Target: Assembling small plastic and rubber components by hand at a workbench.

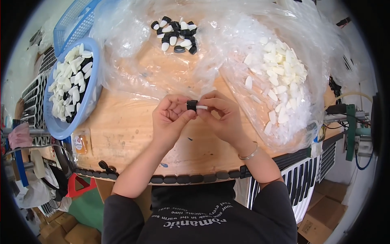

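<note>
Closest to the camera, a charcoal fabric T-shirt (195, 205) shows below the pale wooden table (118, 136). Above the tabletop, the left hand (170, 116) pinches a short, black, cylindrical piece (191, 105) between thumb and fingers, apparently to steady it, while the right hand (221, 117) pinches a slim white piece (201, 107) against its side, seemingly keeping them aligned; how far one enters the other cannot be told. Clustered black-and-white pieces (173, 40) lie beyond; loose white oval pieces (286, 67) on clear plastic sheeting (237, 87) and a filled, light-blue, oval plastic basket (61, 133) flank the hands, probably for easy reach.
</note>
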### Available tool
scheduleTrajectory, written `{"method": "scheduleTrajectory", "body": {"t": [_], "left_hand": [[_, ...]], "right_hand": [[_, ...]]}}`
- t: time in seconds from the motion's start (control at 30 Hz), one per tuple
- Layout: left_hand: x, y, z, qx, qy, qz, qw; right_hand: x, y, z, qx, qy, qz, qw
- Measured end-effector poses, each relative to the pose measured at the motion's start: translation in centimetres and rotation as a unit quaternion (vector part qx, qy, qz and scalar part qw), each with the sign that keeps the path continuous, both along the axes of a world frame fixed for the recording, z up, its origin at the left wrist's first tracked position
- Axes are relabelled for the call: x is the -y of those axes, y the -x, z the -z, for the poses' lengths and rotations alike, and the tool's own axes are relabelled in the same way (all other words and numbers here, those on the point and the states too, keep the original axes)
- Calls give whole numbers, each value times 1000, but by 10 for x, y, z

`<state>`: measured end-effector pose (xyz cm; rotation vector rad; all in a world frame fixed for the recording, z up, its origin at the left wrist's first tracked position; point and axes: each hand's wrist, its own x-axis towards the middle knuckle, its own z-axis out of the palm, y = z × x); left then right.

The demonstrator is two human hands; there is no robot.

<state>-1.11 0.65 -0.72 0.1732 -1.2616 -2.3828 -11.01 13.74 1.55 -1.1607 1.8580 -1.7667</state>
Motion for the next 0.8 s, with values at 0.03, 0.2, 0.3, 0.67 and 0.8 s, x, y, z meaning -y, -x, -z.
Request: {"method": "scheduleTrajectory", "body": {"t": [0.03,0.2,0.3,0.67,0.8], "left_hand": [[-2,0,1,1,-1,-4,1000],[-6,-4,-1,10,260,-111,959],[-5,-4,-5,12,290,-100,952],[4,-5,-8,-9,170,-37,985],[5,-6,-12,5,159,-10,987]], "right_hand": [[2,-3,3,103,35,-14,994],[2,-6,12,280,62,-73,955],[1,0,16,395,47,-90,913],[3,-4,18,254,94,-88,959],[2,-4,23,219,96,-70,969]]}}
